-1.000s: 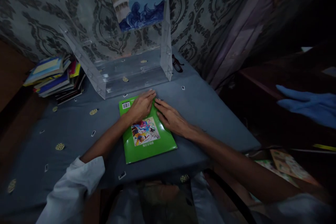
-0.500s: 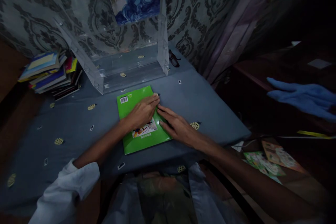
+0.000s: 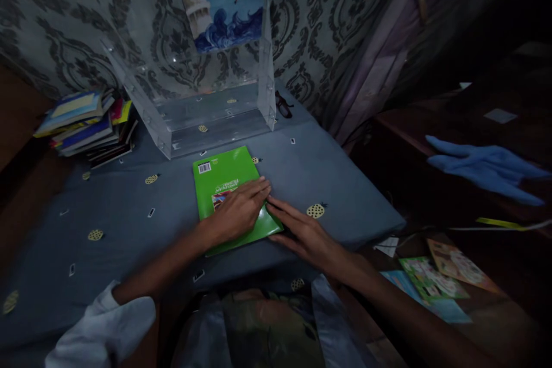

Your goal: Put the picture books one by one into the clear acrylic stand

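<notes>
A thin green book (image 3: 224, 175) lies flat on the blue-grey cloth of the table (image 3: 129, 207), barcode at its far left corner. My left hand (image 3: 239, 213) rests palm down on the book's near right part, fingers stretched toward its right edge. My right hand (image 3: 302, 233) lies flat on the cloth beside the book's near right corner, fingertips touching the book's edge. Both hands hold nothing.
A clear acrylic stand (image 3: 207, 103) rises just behind the book against the patterned wall. A stack of books (image 3: 88, 123) sits at the far left. Dark glasses (image 3: 282, 104) lie by the stand. Right of the table: a blue glove (image 3: 487, 167) and picture books (image 3: 435, 282) on the floor.
Both hands slid along the book's right edge from its far corner toward me. The left hand now covers the cover picture.
</notes>
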`<state>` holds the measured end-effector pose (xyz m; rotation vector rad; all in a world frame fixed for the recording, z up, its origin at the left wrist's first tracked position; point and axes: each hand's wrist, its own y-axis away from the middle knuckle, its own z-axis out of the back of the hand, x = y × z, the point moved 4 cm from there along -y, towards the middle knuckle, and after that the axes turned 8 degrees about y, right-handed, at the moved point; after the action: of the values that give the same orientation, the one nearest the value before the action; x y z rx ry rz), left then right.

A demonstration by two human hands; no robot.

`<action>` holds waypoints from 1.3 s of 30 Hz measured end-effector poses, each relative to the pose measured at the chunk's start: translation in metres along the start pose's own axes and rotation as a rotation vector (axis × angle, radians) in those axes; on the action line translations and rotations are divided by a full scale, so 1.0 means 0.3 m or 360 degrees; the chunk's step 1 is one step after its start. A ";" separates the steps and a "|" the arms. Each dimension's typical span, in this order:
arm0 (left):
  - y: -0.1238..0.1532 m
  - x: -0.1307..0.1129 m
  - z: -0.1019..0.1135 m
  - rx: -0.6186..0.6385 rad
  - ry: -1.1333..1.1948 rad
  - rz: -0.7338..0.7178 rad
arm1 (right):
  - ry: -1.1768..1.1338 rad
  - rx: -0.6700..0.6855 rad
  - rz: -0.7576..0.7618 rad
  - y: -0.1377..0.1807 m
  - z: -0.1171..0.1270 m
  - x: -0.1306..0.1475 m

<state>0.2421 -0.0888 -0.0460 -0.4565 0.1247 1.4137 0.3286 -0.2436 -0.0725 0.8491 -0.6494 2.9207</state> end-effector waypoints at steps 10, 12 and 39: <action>-0.025 0.042 0.025 -0.0093 0.0008 -0.0006 | 0.0108 -0.0056 0.0079 -0.066 0.004 -0.026; -0.034 0.059 0.030 -0.0116 -0.0002 -0.0010 | 0.0122 -0.0067 0.0094 -0.086 -0.002 -0.037; 0.004 0.025 0.002 -0.0063 0.0174 -0.0011 | 0.0078 -0.0051 -0.0051 -0.048 0.018 0.000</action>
<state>0.2421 -0.0815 -0.0484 -0.5668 0.1840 1.3867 0.3335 -0.2327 -0.0629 0.7748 -0.6708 2.8848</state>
